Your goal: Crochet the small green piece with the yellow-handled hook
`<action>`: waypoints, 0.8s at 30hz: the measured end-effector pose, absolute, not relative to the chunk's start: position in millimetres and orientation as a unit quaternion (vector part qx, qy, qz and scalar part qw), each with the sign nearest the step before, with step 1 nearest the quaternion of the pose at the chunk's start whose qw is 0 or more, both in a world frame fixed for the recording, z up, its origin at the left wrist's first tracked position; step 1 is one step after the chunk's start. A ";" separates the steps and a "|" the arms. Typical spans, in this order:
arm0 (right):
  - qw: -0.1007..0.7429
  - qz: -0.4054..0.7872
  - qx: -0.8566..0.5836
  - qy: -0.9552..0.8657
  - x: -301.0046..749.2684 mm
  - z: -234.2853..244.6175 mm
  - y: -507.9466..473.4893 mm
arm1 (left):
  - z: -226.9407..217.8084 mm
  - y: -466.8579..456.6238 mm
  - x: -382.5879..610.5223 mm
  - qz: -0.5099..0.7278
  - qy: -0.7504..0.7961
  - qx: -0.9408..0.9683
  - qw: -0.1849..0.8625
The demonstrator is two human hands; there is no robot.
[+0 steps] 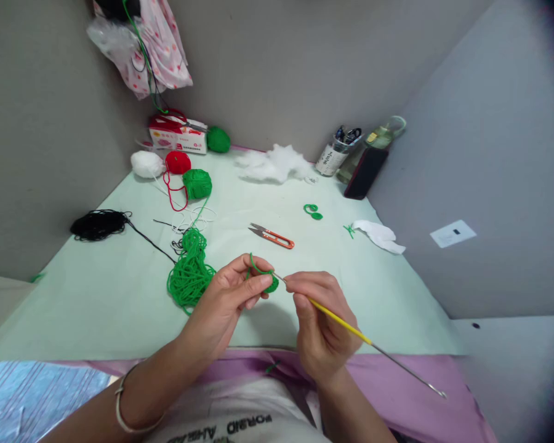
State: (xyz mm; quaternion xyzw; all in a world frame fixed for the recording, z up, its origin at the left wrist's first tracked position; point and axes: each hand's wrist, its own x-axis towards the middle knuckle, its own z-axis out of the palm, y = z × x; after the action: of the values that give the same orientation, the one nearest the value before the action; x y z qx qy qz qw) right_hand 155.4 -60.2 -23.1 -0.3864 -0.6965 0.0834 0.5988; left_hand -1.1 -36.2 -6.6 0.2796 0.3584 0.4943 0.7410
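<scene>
Between the thumb and fingers of my left hand (pixel 237 286) is a small round green crochet piece (pixel 271 284), partly hidden by the fingertips. A strand of green yarn (pixel 253 263) loops over my left index finger. My right hand (pixel 325 320) is closed round a crochet hook (pixel 339 319) with a yellow grip and metal ends. The hook's front tip meets the top edge of the green piece; its other end sticks out to the lower right. A loose heap of green yarn (pixel 189 280) lies left of my left hand.
Orange thread snips (pixel 272 236) lie beyond my hands. Black yarn (pixel 99 225), white (pixel 148 164), red (pixel 178 162) and green balls (pixel 197 184) are at left. Stuffing (pixel 277 163) lies at the back; a pen cup (pixel 333 155) and phone (pixel 366 172) stand at back right.
</scene>
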 end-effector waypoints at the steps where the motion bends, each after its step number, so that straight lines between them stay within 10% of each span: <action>1: 0.598 0.077 -0.382 -0.700 155.3 -22.6 -59.9 | -7.0 -36.2 -0.8 0.495 0.360 0.283 0.738; 12: 0.595 0.044 -0.395 -0.699 152.7 -26.7 -60.0 | -8.7 -38.1 2.2 0.489 0.341 0.315 0.739; 24: 0.637 0.331 -0.367 -0.592 154.0 -29.4 -52.5 | -10.4 -37.6 1.1 0.455 0.328 0.346 0.752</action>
State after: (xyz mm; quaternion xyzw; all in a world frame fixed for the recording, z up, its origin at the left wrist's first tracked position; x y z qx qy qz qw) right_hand 154.0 -52.5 -29.4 -0.3665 -0.5916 0.3310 0.6373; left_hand 1.1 -37.6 -10.4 0.3459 0.3283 0.4548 0.7522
